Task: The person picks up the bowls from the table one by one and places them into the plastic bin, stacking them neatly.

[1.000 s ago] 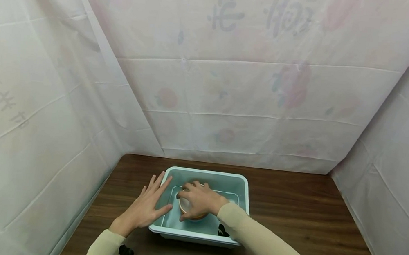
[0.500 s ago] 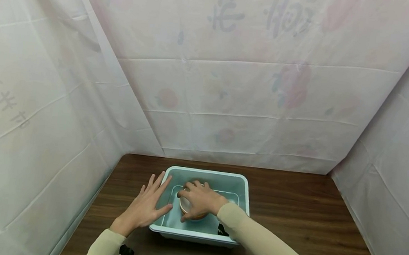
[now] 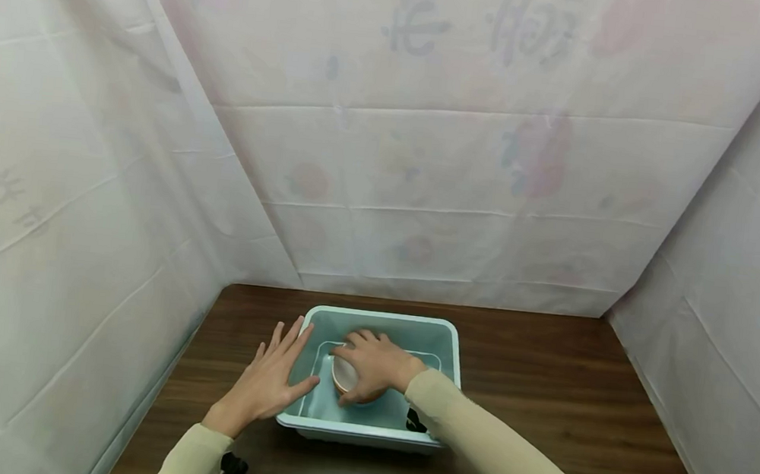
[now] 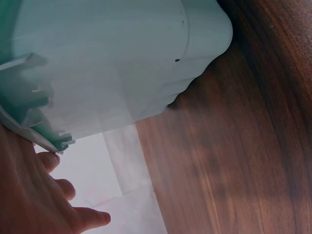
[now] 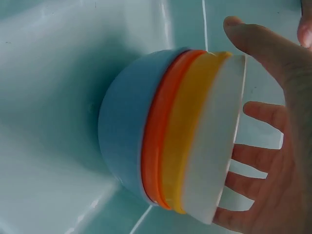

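Observation:
A stack of nested bowls (image 5: 170, 131) stands inside a pale blue-green plastic basin (image 3: 371, 433). From outside in, the bowls are blue, orange, yellow and white. My right hand (image 3: 376, 368) reaches over the stack with its fingers spread around the top. In the right wrist view the thumb (image 5: 263, 44) stands off the white bowl's rim, while the fingertips are right at the rim's other side. My left hand (image 3: 266, 379) lies flat with spread fingers along the basin's left rim. Several of its fingertips (image 4: 66, 189) show past the rim in the left wrist view.
The basin rests on a dark wood-grain table (image 3: 544, 390). White patterned sheets (image 3: 429, 158) hang behind the table and down both sides. Black wrist mounts (image 3: 234, 469) sit under the cream sleeves (image 3: 489, 461).
The head view has shifted slightly. My right hand has eased a little off the bowls, its thumb slightly farther from the front edge. The left hand stays at the basin's rim.

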Available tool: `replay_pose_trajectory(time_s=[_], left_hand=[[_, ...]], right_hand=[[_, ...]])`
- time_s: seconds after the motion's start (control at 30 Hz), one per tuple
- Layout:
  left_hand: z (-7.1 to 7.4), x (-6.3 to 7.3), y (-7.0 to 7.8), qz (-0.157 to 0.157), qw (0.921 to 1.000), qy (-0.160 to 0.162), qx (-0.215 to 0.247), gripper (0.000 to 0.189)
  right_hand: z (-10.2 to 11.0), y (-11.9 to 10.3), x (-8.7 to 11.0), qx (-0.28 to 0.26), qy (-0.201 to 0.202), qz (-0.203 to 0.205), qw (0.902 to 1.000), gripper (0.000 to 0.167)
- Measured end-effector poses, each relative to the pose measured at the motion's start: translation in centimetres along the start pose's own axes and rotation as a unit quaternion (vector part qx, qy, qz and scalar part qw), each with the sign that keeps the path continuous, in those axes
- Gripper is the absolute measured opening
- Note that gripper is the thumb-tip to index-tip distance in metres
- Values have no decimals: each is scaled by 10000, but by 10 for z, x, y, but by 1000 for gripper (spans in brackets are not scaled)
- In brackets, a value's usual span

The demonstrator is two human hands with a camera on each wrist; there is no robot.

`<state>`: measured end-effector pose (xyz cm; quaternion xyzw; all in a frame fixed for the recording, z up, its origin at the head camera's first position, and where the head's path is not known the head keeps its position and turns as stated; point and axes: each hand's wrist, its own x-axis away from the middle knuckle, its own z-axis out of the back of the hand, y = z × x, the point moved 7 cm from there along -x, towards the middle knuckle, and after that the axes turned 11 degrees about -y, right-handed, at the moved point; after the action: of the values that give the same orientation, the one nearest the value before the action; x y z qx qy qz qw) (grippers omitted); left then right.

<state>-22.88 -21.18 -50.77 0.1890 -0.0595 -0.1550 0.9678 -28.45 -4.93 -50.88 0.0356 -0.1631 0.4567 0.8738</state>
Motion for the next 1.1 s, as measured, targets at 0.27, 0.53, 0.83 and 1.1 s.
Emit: replay_pose_trajectory(time_s=[0.27, 0.53, 0.83, 1.1], left_hand=[[-1, 0, -4, 45, 10000, 9, 0, 92], [-6, 2, -4, 52, 10000, 25, 61, 88], [-4, 1, -3, 27, 9999, 131, 32, 85], [-5, 2, -9, 167, 9997, 160, -29, 84]], right_hand=[[8, 8, 9, -502, -158, -34, 9986, 84], [14, 17, 25, -953, -184, -56, 9953, 79], [33, 34, 60, -1719, -79, -273, 9847, 76], [41, 53, 104, -2059, 466, -454, 9764, 71]])
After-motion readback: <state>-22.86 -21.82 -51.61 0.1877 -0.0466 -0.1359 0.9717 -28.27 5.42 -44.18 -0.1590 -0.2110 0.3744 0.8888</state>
